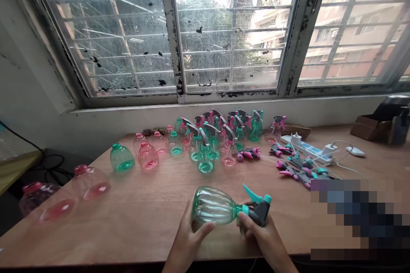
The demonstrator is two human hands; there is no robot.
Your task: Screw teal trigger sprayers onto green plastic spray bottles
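Note:
A clear green spray bottle [213,205] lies sideways in the air over the front of the table. My left hand [192,232] cups its rounded base end, thumb along the lower side. At the neck, my right hand [256,228] is closed around the collar of the spray head [261,210], which is dark grey with a teal trigger and nozzle. The spray head sits on the bottle's mouth; whether it is fully tightened I cannot tell. Some of the right fingers are hidden behind the neck.
Finished-looking spray bottles [205,149] crowd the back of the table. Headless pink bottles [148,155] and a green bottle [121,158] stand left. Loose spray heads [301,170] lie right, near a power strip [307,150]. A brown box [368,127] stands at the far right.

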